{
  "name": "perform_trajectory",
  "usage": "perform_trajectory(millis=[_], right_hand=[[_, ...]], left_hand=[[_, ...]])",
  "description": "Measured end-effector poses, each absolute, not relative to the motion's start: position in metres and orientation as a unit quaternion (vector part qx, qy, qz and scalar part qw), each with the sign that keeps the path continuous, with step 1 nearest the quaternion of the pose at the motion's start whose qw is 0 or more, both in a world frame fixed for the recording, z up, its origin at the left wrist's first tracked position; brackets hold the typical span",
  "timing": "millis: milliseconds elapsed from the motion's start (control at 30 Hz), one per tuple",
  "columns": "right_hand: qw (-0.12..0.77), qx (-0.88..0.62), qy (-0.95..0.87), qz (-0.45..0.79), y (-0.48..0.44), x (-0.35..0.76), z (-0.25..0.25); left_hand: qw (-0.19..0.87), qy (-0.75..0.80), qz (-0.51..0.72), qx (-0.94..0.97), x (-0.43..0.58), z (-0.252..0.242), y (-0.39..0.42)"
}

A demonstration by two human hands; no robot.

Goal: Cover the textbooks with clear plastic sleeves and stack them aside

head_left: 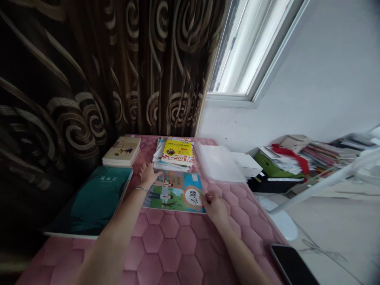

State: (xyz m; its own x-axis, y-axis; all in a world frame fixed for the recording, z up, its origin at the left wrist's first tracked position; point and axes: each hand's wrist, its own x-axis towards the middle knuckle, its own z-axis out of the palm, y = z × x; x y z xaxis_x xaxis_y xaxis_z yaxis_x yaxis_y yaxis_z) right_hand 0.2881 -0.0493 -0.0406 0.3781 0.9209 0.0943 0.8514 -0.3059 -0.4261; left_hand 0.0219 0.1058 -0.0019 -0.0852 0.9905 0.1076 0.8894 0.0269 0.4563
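A maths textbook [175, 192] with a colourful cover lies flat on the pink quilted surface [169, 247], turned sideways to me. My right hand [216, 209] is closed at its right edge, fingers curled. At the book's upper left corner, my left hand [147, 177] has its fingers spread, the thumb reaching over the cover; whether it touches the book I cannot tell. Just beyond is a stack of books topped by a yellow-covered book [178, 148]. To the left lie a large dark green book [95, 198] and a small pile of beige books [122, 150].
White papers or a pad [218, 162] and a white box [247, 164] lie at the right edge. A phone [292, 263] rests at the lower right. A patterned curtain [133, 67] hangs behind; a black bin with a green item [273, 168] and piled papers stand beyond.
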Motion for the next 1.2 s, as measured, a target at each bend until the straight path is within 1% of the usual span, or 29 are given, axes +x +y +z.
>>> perform_trajectory(millis=[133, 400, 533, 667, 733, 800, 900, 967, 1000, 1067, 1133, 1200], right_hand=[[0.211, -0.796, -0.559, 0.096, -0.049, 0.29, -0.043], [0.212, -0.773, -0.589, 0.102, -0.047, 0.294, -0.048], [0.224, -0.769, -0.589, 0.108, -0.047, 0.293, -0.048], [0.24, -0.763, -0.591, 0.109, -0.046, 0.293, -0.047], [0.229, -0.767, -0.59, 0.104, -0.046, 0.294, -0.046], [0.213, -0.775, -0.588, 0.087, -0.048, 0.292, -0.042], [0.209, -0.772, -0.6, -0.001, -0.054, 0.283, -0.032], [0.22, -0.749, -0.623, -0.045, -0.061, 0.268, -0.026], [0.226, -0.728, -0.646, -0.043, -0.065, 0.258, -0.023], [0.232, -0.673, -0.702, 0.0, -0.072, 0.236, -0.019], [0.232, -0.619, -0.749, 0.049, -0.077, 0.216, -0.019], [0.229, -0.591, -0.77, 0.071, -0.079, 0.2, -0.02]], left_hand=[[0.112, 0.725, 0.21, 0.646, 0.012, -0.003, 0.074], [0.175, 0.695, 0.231, 0.658, -0.021, -0.021, -0.021], [0.242, 0.671, 0.297, 0.635, -0.028, -0.029, -0.038], [0.265, 0.652, 0.316, 0.636, -0.03, -0.031, -0.04], [0.256, 0.646, 0.304, 0.651, -0.03, -0.03, -0.041], [0.224, 0.643, 0.288, 0.673, -0.029, -0.026, -0.043], [0.136, 0.617, 0.26, 0.73, -0.02, -0.017, -0.049], [0.102, 0.575, 0.225, 0.78, -0.009, -0.011, -0.054], [0.099, 0.549, 0.204, 0.805, -0.002, -0.009, -0.055], [0.104, 0.501, 0.172, 0.842, 0.013, -0.006, -0.057], [0.096, 0.48, 0.158, 0.858, 0.025, -0.008, -0.056], [0.079, 0.476, 0.154, 0.863, 0.031, -0.011, -0.054]])
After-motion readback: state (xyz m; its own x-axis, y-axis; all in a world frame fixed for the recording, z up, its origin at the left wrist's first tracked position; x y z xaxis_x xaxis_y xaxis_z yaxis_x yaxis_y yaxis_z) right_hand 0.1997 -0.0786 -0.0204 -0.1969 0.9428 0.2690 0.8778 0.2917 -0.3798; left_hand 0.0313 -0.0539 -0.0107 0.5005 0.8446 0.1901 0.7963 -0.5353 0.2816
